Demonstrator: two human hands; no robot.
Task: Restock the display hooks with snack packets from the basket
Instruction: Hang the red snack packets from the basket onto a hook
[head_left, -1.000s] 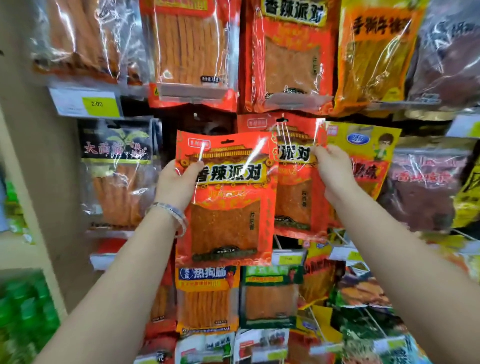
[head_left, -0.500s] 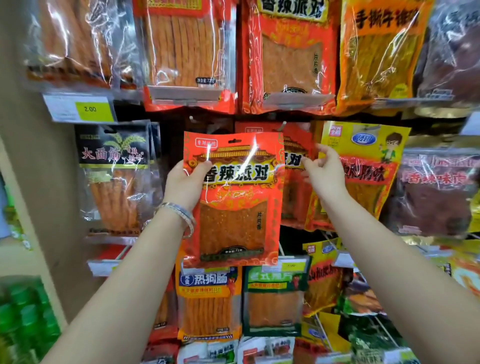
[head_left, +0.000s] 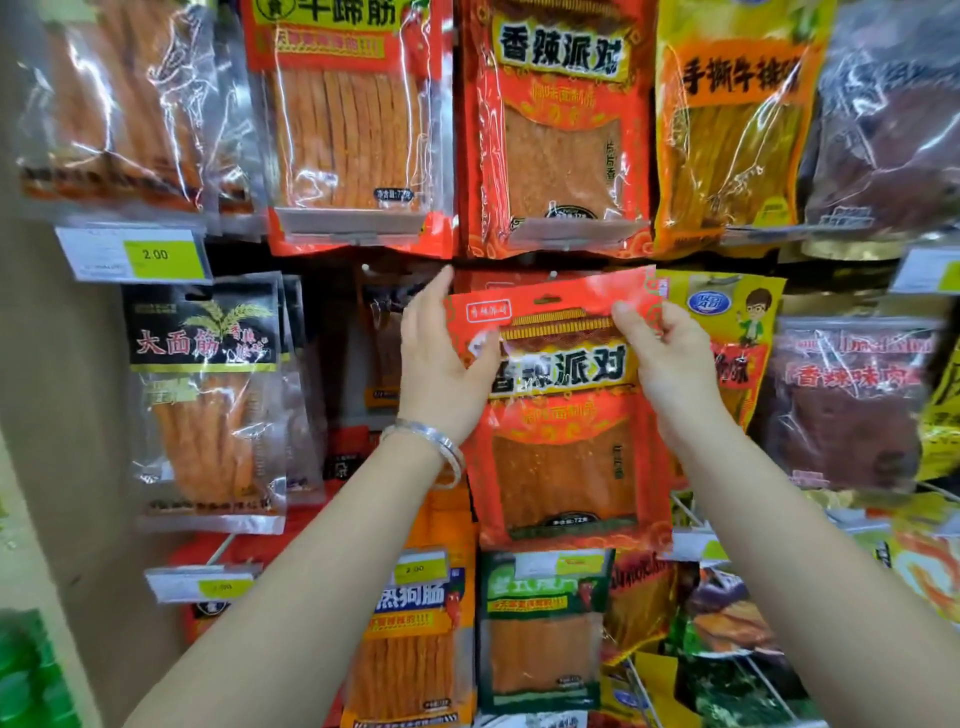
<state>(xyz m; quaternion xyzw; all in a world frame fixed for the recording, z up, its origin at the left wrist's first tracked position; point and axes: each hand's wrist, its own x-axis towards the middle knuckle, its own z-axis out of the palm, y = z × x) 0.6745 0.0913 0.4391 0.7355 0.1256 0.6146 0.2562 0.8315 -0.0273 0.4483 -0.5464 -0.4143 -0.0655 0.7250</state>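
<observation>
A red snack packet (head_left: 563, 441) with yellow lettering and a clear window is held up against the middle row of the display. My left hand (head_left: 441, 358) grips its upper left edge, thumb over the front. My right hand (head_left: 662, 358) pinches its upper right part near the top. The packet's top edge, with its hang hole, sits just below a hook end (head_left: 553, 274) under the upper row. Whether the hole is on the hook I cannot tell. The basket is out of sight.
Rows of hanging packets fill the rack: a matching red packet (head_left: 558, 130) above, a black one (head_left: 208, 395) at left, a yellow one (head_left: 737, 332) right behind my right hand. Yellow price tags (head_left: 135, 254) stick out. A beige wall (head_left: 52, 415) stands at left.
My left hand has carried the red packet right and up, over the matching ones hanging there. My right hand left those hanging packets and now pinches the held packet's top.
</observation>
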